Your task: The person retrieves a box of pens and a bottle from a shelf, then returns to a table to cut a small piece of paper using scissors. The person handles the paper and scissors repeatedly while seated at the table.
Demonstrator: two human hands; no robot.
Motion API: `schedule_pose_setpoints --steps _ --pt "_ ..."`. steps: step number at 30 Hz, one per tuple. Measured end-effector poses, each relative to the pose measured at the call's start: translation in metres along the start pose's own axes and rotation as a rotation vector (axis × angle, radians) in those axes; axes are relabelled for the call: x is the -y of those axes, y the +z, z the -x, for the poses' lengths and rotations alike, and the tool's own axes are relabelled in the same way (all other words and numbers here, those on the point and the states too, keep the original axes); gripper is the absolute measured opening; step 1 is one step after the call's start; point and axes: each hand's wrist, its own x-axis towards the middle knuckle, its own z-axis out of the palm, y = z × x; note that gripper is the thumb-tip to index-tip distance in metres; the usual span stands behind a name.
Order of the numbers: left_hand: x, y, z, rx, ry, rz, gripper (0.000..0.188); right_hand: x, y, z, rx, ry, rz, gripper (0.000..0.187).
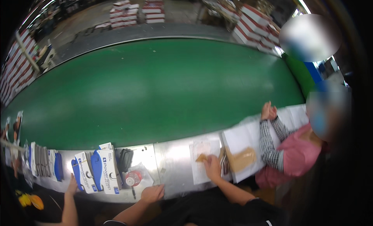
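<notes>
My right hand [213, 168] reaches over a printed white sheet [199, 176] on the metal worktop, its fingers closed on a small tan-brown piece [201, 158] whose exact kind I cannot make out. Beside it, to the right, lie a dark brown item [223, 160] and a flat tan piece [243, 159] on white paper. My left hand [152, 193] rests at the near edge of the worktop, fingers loosely laid down, and nothing shows in it. Left of that hand stand a red-and-white round container [133, 178] on clear plastic and a dark pen [133, 192].
White-and-blue hanger-top packages [107, 171] stand upright at the left, where another person's hand [71, 184] touches them. More packages [42, 162] stand farther left. A wide green belt [155, 90] runs beyond the worktop. A person in pink [297, 156] works at the right.
</notes>
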Motion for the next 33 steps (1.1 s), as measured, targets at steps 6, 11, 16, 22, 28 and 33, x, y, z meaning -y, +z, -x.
schedule_pose_setpoints --steps 6,11,16,22,28,33 --pt "-0.004 0.004 0.005 -0.038 0.004 -0.067 0.027 -0.004 0.004 -0.023 0.183 -0.063 -0.579 0.020" --pt "-0.012 0.005 0.007 -0.116 0.051 -0.213 0.034 0.013 0.011 -0.035 0.362 -0.172 -0.909 0.015" --pt "-0.090 0.042 -0.058 -0.638 -0.415 0.251 0.049 0.026 -0.022 -0.017 0.467 -0.375 -1.004 0.010" --pt "-0.158 0.057 -0.137 -0.580 -0.574 1.235 0.032 0.021 -0.060 -0.002 0.463 -0.421 -0.920 0.010" --pt "-0.145 0.039 -0.137 -0.502 -0.253 1.638 0.019 0.022 -0.067 0.018 0.606 -0.332 -1.365 0.016" --pt "-0.145 0.036 -0.141 -0.447 -0.096 1.709 0.018 0.030 -0.059 0.029 0.422 -0.500 -1.249 0.020"
